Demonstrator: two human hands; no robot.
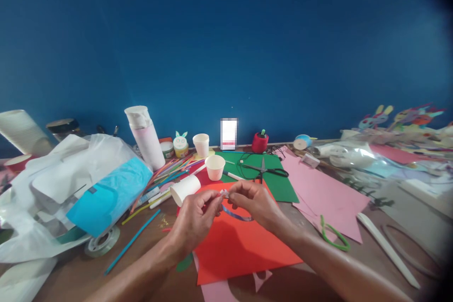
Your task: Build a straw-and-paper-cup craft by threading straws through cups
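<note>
In the middle of the head view, my left hand [198, 212] and my right hand [255, 200] meet above a red-orange paper sheet [244, 250]. Both are closed, their fingertips pinching a small whitish piece [224, 193] whose kind I cannot make out. Below the fingers curves a thin blue-purple strip [238, 216]; whether it joins the whitish piece is hidden. A white paper cup [214, 168] stands just beyond my fingertips. Left of it, another paper cup [185, 189] lies on its side near my left hand.
Black-handled scissors [276, 171] lie on green paper [283, 191], beside pink paper [332, 198]. Clear tape [102, 242] and a blue pipe cleaner [132, 241] lie left. A plastic bag [106, 151] and a tall stack of cups [146, 144] stand behind, before a blue wall.
</note>
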